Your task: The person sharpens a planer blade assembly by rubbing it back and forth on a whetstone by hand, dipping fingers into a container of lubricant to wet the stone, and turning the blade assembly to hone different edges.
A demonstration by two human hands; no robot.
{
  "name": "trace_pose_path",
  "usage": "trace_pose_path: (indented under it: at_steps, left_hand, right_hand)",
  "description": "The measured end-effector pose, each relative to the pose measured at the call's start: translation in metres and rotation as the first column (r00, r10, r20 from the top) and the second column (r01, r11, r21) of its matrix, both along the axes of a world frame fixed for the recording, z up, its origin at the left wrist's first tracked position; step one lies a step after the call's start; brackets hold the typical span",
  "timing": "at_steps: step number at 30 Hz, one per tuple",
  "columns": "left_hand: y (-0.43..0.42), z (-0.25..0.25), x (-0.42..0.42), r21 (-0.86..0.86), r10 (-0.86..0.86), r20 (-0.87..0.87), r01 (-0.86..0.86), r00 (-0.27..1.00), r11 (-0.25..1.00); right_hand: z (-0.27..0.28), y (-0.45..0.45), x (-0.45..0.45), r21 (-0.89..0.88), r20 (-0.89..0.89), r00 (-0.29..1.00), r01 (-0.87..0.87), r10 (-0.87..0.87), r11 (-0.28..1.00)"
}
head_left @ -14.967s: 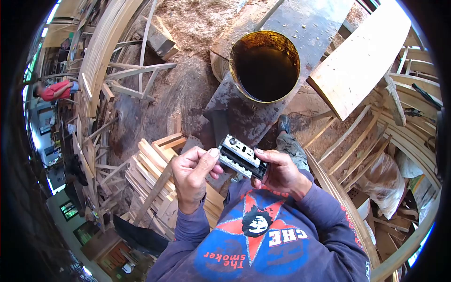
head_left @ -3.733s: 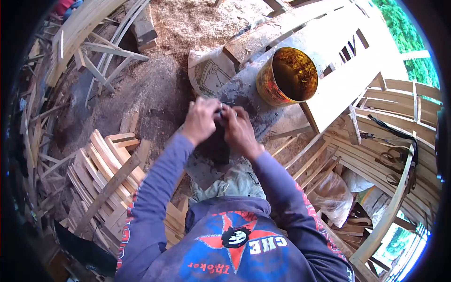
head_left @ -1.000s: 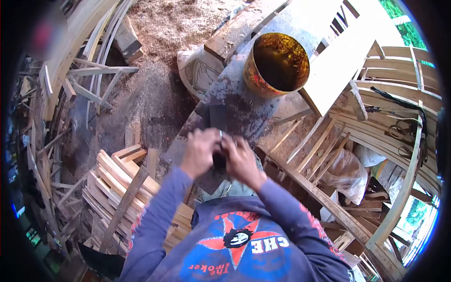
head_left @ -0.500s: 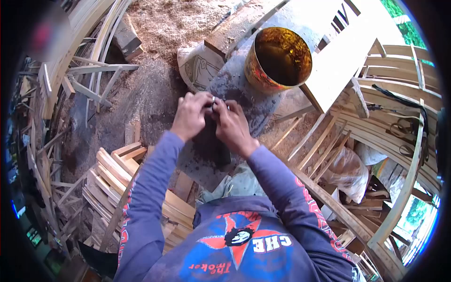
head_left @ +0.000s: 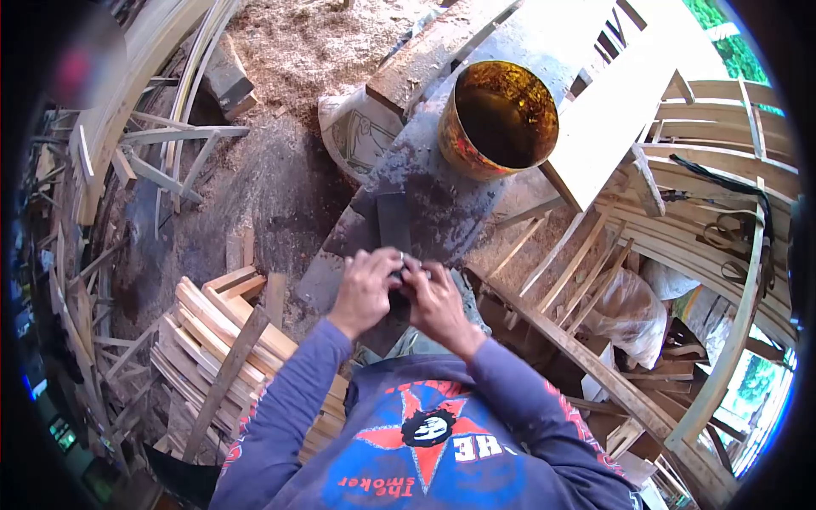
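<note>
A dark flat block (head_left: pixel 393 219), like a sharpening stone, lies lengthwise on the stained board (head_left: pixel 429 191). Over its near end my left hand (head_left: pixel 367 291) and my right hand (head_left: pixel 437 303) are close together, fingers bent and closed. Between the fingertips is a small dark thing with a bright metallic spot, mostly hidden by them; both hands seem to grip it. Beyond the block, to the right, stands a yellow-and-red tin (head_left: pixel 499 120) with dark liquid inside.
Stacked wood strips (head_left: pixel 225 340) lie at the left. A pale plank (head_left: pixel 625 110) extends at the upper right, and a long wooden rail (head_left: pixel 586 357) runs along my right side. Plastic bags (head_left: pixel 629 316) sit beyond it. A printed sack (head_left: pixel 361 136) lies beyond the block.
Both hands have drawn back toward my body from the far part of the block, which shows again. Fifteen seconds ago they held a metallic clamp-like tool; it is not recognisable now.
</note>
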State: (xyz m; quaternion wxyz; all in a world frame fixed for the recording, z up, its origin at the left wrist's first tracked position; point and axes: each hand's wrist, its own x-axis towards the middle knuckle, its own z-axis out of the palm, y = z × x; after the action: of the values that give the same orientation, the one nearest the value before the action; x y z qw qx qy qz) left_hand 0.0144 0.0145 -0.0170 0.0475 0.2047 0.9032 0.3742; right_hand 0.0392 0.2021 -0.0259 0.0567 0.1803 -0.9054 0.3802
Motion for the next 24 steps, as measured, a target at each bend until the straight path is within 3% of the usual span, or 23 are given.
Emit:
trace_pose_path:
  at_steps: [2,3,4,6,7,8,9,10,12,14,16,17,18,20,22,24]
  left_hand:
    - [-0.007,0.01,-0.055,-0.072,-0.019,-0.125,0.01,0.992,0.997]
    - [-0.011,0.016,-0.083,-0.075,0.01,-0.075,-0.016,0.997,0.997]
    - [-0.015,0.013,-0.098,0.02,0.016,-0.108,-0.014,0.994,1.0]
    - [-0.01,0.02,-0.067,-0.108,-0.038,-0.048,0.033,0.998,0.994]
    - [-0.004,0.01,-0.033,-0.037,-0.033,-0.102,0.03,0.994,0.999]
    - [0.003,-0.004,0.0,0.0,0.029,-0.046,-0.029,0.999,1.0]
    - [0.007,-0.004,-0.005,-0.001,0.05,-0.065,-0.05,0.997,0.999]
    - [0.007,0.004,-0.009,-0.008,0.062,-0.075,-0.062,0.995,0.998]
    - [-0.004,0.011,-0.06,-0.086,0.073,-0.1,-0.082,0.992,0.993]
    - [-0.014,0.006,-0.083,0.005,0.086,-0.131,-0.086,0.988,0.996]
    - [-0.004,0.013,-0.042,-0.056,0.028,-0.126,-0.035,0.992,0.998]
    - [0.003,0.005,-0.009,-0.065,0.059,-0.018,-0.06,0.998,0.996]
    - [0.011,0.01,0.007,0.056,0.089,0.0,-0.089,0.996,0.994]
    - [0.002,-0.003,-0.019,-0.045,0.067,-0.147,-0.074,0.987,0.996]
    - [-0.013,0.004,-0.077,-0.053,0.092,-0.116,-0.098,0.989,0.994]
    - [-0.016,0.005,-0.083,-0.018,0.092,-0.131,-0.095,0.987,0.995]
  right_hand:
    - [0.01,-0.008,-0.043,0.069,-0.046,0.999,-0.006,0.009,0.998]
    - [0.005,-0.017,-0.072,0.074,-0.026,1.0,0.002,0.0,0.997]
    - [0.004,-0.021,-0.084,0.049,-0.054,0.999,0.005,-0.003,0.999]
    - [0.012,-0.009,-0.052,0.042,0.021,1.0,0.008,-0.009,0.999]
    - [0.005,-0.001,-0.023,0.017,-0.009,1.0,0.002,-0.002,1.0]
    - [0.0,0.006,0.005,-0.01,-0.03,1.0,-0.006,0.005,1.0]
    - [0.005,0.008,0.009,-0.011,0.08,0.996,-0.025,0.025,1.0]
    - [0.009,0.002,-0.007,-0.019,0.083,0.996,-0.021,0.023,1.0]
    - [0.008,-0.009,-0.06,0.055,0.019,0.999,-0.042,0.041,0.998]
    - [0.012,-0.018,-0.082,0.019,-0.07,0.997,-0.024,0.025,1.0]
    - [0.012,-0.004,-0.04,0.052,-0.014,1.0,-0.014,0.015,0.999]
    - [0.0,0.007,-0.012,0.002,-0.005,0.998,-0.068,0.068,0.998]
    - [0.012,0.009,0.0,0.019,-0.011,0.997,-0.074,0.074,0.997]
    - [0.006,0.004,-0.022,0.01,-0.001,0.998,-0.062,0.062,0.998]
    - [0.01,-0.015,-0.08,0.066,-0.005,0.997,-0.07,0.071,0.995]
    - [0.006,-0.016,-0.086,0.062,-0.027,0.997,-0.073,0.075,0.995]
